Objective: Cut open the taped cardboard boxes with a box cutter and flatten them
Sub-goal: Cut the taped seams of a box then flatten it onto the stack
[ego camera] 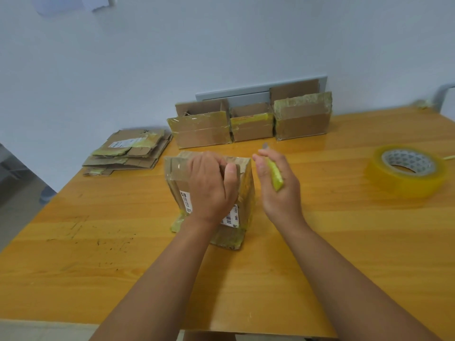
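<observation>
A taped cardboard box (246,190) with a white shipping label stands on the wooden table (98,242) at the centre. My left hand (211,185) lies on top of it, fingers curled over its upper edge. Just right of the box, my right hand (280,185) holds a yellow-green box cutter (275,174). Its grey blade tip points away from me, past my fingertips. The cutter is apart from the box.
Three taped boxes (248,124) stand in a row against the wall at the back. A pile of flattened cardboard (130,153) lies at the back left corner. A big roll of clear tape (406,168) sits at the right.
</observation>
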Demonstrator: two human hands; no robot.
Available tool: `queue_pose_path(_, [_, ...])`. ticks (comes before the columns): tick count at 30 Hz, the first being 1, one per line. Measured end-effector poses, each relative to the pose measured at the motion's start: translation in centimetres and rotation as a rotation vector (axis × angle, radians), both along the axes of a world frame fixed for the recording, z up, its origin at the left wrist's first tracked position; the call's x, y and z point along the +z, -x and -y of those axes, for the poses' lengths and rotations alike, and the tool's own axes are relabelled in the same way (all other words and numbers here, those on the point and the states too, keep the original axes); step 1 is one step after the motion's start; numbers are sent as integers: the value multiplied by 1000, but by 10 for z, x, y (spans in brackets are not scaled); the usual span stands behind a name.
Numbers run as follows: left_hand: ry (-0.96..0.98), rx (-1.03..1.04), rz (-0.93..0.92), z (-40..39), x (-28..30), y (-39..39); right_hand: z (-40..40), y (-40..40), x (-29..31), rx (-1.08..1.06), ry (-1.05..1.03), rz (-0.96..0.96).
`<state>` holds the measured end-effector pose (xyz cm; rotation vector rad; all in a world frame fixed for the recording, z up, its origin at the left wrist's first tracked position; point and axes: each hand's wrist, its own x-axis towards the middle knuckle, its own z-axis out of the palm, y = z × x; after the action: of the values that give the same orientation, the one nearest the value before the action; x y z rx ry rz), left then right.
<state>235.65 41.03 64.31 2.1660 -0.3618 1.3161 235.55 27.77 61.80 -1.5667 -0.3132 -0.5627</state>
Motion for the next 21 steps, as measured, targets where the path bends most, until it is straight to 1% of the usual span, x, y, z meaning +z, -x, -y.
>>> queue_pose_path(2, [-30, 1, 34, -4, -3, 4, -7, -9, 3, 100, 82, -95])
queue_pose_path(4, [-104, 41, 57, -11, -7, 9, -13, -19, 7, 223, 137, -215])
queue_pose_path(5, [-146, 71, 68, -15, -9, 13, -15, -22, 10, 249, 178, -253])
queue_pose_path(9, [-323, 107, 142, -36, -15, 34, -13, -20, 20, 180, 330, -266])
queue_pose_path(11, [-362, 98, 104, -49, -15, 47, -14, -12, 22, 92, 414, -263])
queue_pose_path(14, [-361, 57, -40, -67, -10, 66, -22, 5, 23, -56, 538, -246])
queue_pose_path(16, [-355, 12, -182, -76, -2, 76, -28, 17, 22, -99, 569, -221])
queue_pose_path(18, [-364, 30, -379, -80, 12, 84, -33, 26, 19, -99, 563, -189])
queue_pose_path(20, [-405, 95, -593, -84, 27, 85, -37, 34, 14, -59, 530, -164])
queue_pose_path(21, [-430, 129, -671, -86, 33, 82, -39, 37, 11, -37, 529, -146])
